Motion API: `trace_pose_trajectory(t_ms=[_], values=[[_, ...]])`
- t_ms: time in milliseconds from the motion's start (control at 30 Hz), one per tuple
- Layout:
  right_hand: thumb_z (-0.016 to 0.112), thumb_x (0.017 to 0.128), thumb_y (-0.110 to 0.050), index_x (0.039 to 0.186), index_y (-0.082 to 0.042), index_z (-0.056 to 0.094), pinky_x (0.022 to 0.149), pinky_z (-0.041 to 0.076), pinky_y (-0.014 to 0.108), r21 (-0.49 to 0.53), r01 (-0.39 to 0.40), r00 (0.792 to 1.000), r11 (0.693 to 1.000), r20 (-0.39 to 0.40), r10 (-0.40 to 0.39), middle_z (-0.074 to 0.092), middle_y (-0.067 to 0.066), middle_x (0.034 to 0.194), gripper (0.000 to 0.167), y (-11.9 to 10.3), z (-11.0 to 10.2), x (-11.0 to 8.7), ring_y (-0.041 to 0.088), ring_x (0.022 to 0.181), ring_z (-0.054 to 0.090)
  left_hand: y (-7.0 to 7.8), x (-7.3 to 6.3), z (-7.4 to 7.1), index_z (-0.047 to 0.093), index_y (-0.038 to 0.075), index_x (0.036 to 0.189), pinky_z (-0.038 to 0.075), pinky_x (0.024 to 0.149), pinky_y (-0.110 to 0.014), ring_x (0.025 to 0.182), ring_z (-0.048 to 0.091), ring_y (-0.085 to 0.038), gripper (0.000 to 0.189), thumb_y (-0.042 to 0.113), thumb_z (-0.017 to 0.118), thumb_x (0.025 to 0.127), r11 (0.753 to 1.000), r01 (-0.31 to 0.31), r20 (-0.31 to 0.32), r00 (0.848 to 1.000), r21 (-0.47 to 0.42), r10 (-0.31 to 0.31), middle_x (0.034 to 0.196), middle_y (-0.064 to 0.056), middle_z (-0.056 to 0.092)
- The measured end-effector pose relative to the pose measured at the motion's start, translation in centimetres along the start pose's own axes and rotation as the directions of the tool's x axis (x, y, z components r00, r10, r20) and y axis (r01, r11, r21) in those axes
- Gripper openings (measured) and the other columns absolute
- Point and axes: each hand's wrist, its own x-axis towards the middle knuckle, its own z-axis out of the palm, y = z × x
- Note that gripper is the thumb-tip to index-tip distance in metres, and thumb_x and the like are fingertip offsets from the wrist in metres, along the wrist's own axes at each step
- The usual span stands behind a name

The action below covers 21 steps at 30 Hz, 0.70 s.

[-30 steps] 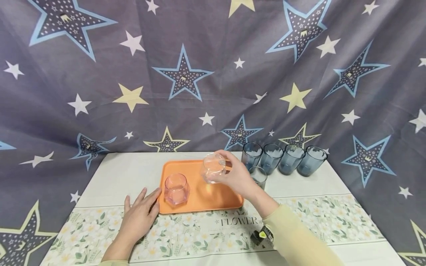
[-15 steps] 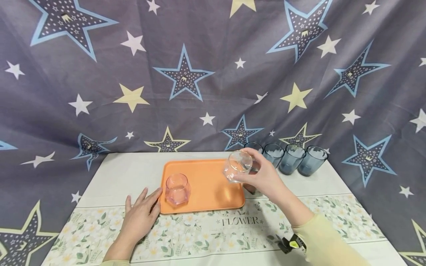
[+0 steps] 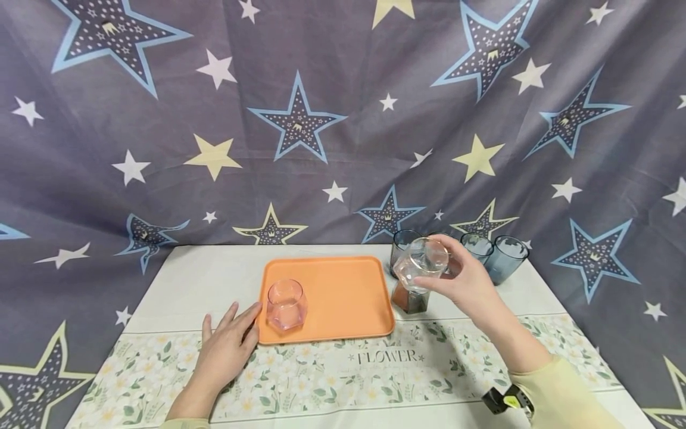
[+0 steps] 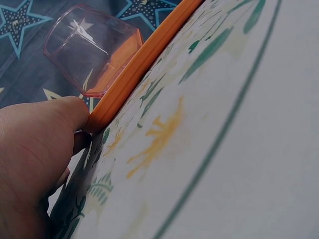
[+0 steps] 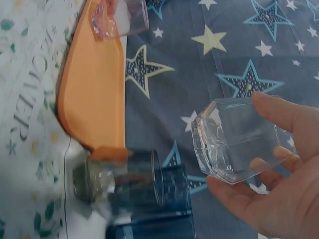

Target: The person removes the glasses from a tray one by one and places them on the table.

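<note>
In the head view, my right hand (image 3: 463,286) grips a clear faceted glass (image 5: 239,139) between thumb and fingers, held up to the right of the orange tray (image 3: 343,298). The glass is tilted and overlaps a smoky grey glass (image 3: 409,301) that stands on the table beside the tray. On the tray's left part stands a pink glass (image 3: 286,314). My left hand (image 3: 227,351) rests at the tray's left edge with its fingers spread. From the left wrist view, the left thumb (image 4: 75,110) touches the tray's orange rim (image 4: 134,69), just below the pink glass.
Several blue tumblers (image 3: 504,262) stand in a row at the table's back right, partly hidden behind the right hand and clear glass. A floral printed cloth (image 3: 321,381) covers the table. A star-patterned curtain (image 3: 332,220) hangs behind it.
My right hand has carried the clear glass to the right, from above the tray to beyond its right edge, over the grey glass. The left hand and pink glass have stayed in place.
</note>
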Motion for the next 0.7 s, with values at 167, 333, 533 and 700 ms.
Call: trace_pose_trajectory(t_ms=[167,333,533,700], values=[[0.095,0.092,-0.024,0.162,-0.024,0.052,0.090,0.063,0.028,-0.020,-0.026,0.999,0.999,-0.023,0.026,0.057,0.010,0.155,0.082,0.2,-1.6,-0.7,0.034,0.138,0.062,0.0,0.0,0.0,0.055,0.012,0.164,-0.006,0.125,-0.081,0.162,0.031,-0.048,0.052,0.024,0.058,0.114,1.000,0.001,0.003,1.000,0.002,-0.001,0.165,-0.008,0.056],[0.094,0.093,-0.026,0.163,-0.024,0.050,0.091,0.062,0.026,-0.032,-0.042,0.998,0.999,-0.039,0.041,0.054,0.004,0.159,0.083,0.7,-2.9,-1.1,0.026,0.137,0.061,0.1,0.0,0.0,0.055,0.012,0.164,-0.006,0.125,-0.081,0.161,0.032,-0.048,0.051,0.023,0.058,0.114,1.000,-0.004,-0.003,1.000,0.002,0.004,0.165,-0.008,0.056],[0.093,0.094,-0.027,0.165,-0.023,0.048,0.090,0.061,0.024,-0.067,-0.060,0.997,0.996,-0.054,0.057,0.053,0.006,0.161,0.084,1.5,-4.0,-1.3,0.018,0.132,0.061,0.0,-0.1,0.0,0.055,0.012,0.164,-0.006,0.125,-0.081,0.161,0.032,-0.048,0.051,0.024,0.058,0.114,1.000,-0.002,-0.004,1.000,0.006,0.002,0.165,-0.008,0.056],[0.093,0.094,-0.030,0.171,-0.023,0.042,0.089,0.060,0.021,-0.084,-0.089,0.994,0.992,-0.067,0.084,0.049,0.011,0.165,0.092,2.3,-4.7,-1.3,0.029,0.140,0.056,0.0,0.0,0.1,0.055,0.013,0.165,-0.006,0.125,-0.081,0.161,0.032,-0.048,0.052,0.024,0.059,0.114,1.000,-0.002,-0.002,1.000,0.009,0.002,0.165,-0.008,0.056]])
